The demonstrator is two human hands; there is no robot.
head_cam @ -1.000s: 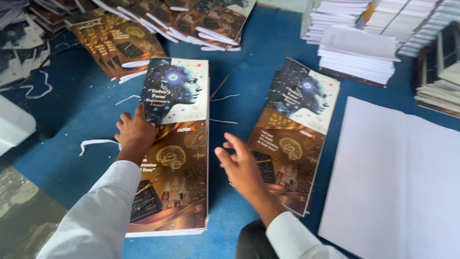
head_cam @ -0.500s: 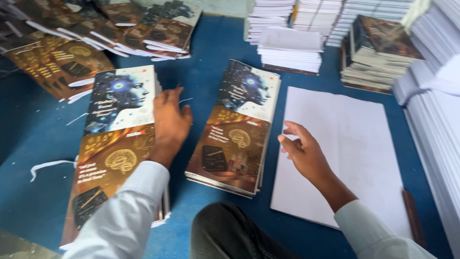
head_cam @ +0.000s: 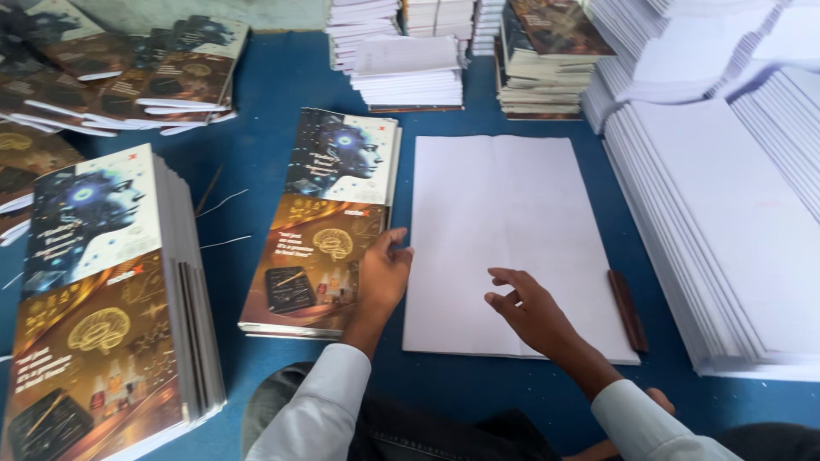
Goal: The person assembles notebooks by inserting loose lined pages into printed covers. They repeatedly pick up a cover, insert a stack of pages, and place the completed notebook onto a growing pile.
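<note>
My left hand (head_cam: 382, 275) rests with spread fingers on the right edge of a small stack of printed covers (head_cam: 320, 226), dark with a glowing head above and a gold brain below. My right hand (head_cam: 531, 307) hovers open over the lower part of a large white sheet stack (head_cam: 504, 213) lying flat on the blue surface (head_cam: 282, 77); whether it touches the paper I cannot tell. A taller pile of the same printed covers (head_cam: 102, 290) stands at the left.
A thin brown stick (head_cam: 628, 309) lies by the white sheets' right edge. Tall white paper stacks (head_cam: 726, 205) fill the right side. More white bundles (head_cam: 408, 68) and cover piles (head_cam: 547, 51) sit at the back, with fanned covers (head_cam: 128, 77) at back left.
The view has swung right. My left hand left the tall cover pile and now lies on the smaller stack. My right hand moved from that stack onto the white sheets.
</note>
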